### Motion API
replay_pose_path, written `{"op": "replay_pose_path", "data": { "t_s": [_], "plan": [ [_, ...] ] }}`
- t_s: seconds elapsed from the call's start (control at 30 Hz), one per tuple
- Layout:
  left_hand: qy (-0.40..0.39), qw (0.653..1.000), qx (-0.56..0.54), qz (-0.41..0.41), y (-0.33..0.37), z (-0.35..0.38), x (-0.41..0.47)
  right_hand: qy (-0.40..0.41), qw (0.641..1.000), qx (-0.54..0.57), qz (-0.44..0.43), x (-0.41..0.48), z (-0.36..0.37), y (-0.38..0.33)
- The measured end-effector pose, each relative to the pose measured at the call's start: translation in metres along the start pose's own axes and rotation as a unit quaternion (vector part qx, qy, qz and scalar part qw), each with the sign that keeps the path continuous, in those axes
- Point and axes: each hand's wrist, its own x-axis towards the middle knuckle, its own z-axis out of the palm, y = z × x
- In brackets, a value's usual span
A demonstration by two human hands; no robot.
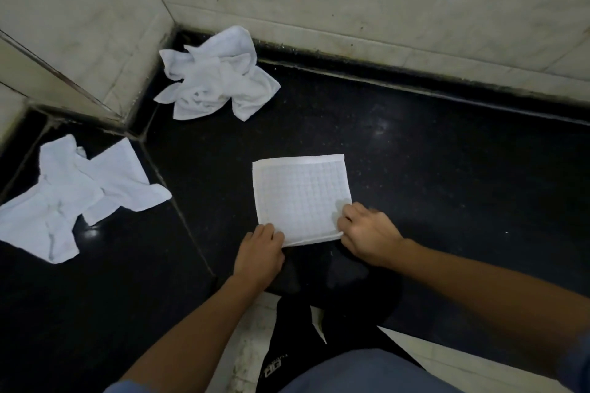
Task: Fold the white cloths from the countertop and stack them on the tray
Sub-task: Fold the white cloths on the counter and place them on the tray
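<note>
Illegible print (274, 367) on black garment (295, 325)

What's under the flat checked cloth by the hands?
The flat cloth lies on the black countertop, visible round it. The left hand and right hand hold its near corners. Anything directly beneath is covered; no bulge shows.

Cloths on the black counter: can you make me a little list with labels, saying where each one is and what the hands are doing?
flat cloth: spread flat at the near edge of the countertop
left hand: holds its near-left corner
right hand: pinches its near-right corner
corner pile: crumpled, at the back corner
left pile: crumpled, far left, apart from the others
tray: not in view
</note>
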Motion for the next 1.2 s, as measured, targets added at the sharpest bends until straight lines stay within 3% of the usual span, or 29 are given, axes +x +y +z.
{"op": "replay_pose_path", "data": {
  "t_s": [0.13,0.23,0.33,0.47,0.63,0.73,0.9,1.0,1.07,1.13,1.2],
  "plan": [
    [-0.046,0.998,-0.024,0.046,-0.011,-0.004,-0.016,-0.066,0.998,-0.019,0.002,-0.012,0.005,0.002],
    [-0.087,0.987,-0.129,0.028,-0.024,-0.013,-0.024,-0.109,0.989,0.092,0.038,-0.019,0.001,0.007],
    [-0.079,0.969,-0.233,-0.023,-0.041,-0.034,-0.011,-0.142,0.950,0.235,0.151,-0.007,-0.014,0.026],
    [-0.023,0.942,-0.311,-0.123,-0.065,-0.061,0.038,-0.072,0.887,0.369,0.268,0.039,-0.028,0.054],
    [-0.008,0.903,-0.371,-0.215,-0.081,-0.065,0.093,-0.078,0.877,0.317,0.352,0.086,-0.029,0.067],
    [-0.020,0.905,-0.356,-0.231,-0.086,-0.057,0.109,-0.096,0.881,0.258,0.384,0.101,-0.025,0.068],
    [-0.032,0.934,-0.286,-0.213,-0.088,-0.046,0.122,-0.135,0.890,0.184,0.395,0.108,-0.019,0.066],
    [-0.027,0.955,-0.217,-0.199,-0.083,-0.049,0.118,-0.114,0.911,0.123,0.376,0.105,-0.022,0.063],
    [0.022,0.972,-0.174,-0.154,-0.080,-0.050,0.107,-0.043,0.938,0.100,0.328,0.097,-0.023,0.056],
    [0.084,0.982,-0.159,-0.058,-0.071,-0.048,0.091,0.050,0.962,0.117,0.243,0.090,-0.021,0.039],
    [0.079,0.985,-0.149,0.026,-0.060,-0.037,0.072,0.079,0.979,0.133,0.136,0.084,-0.013,0.011]
  ]
}}
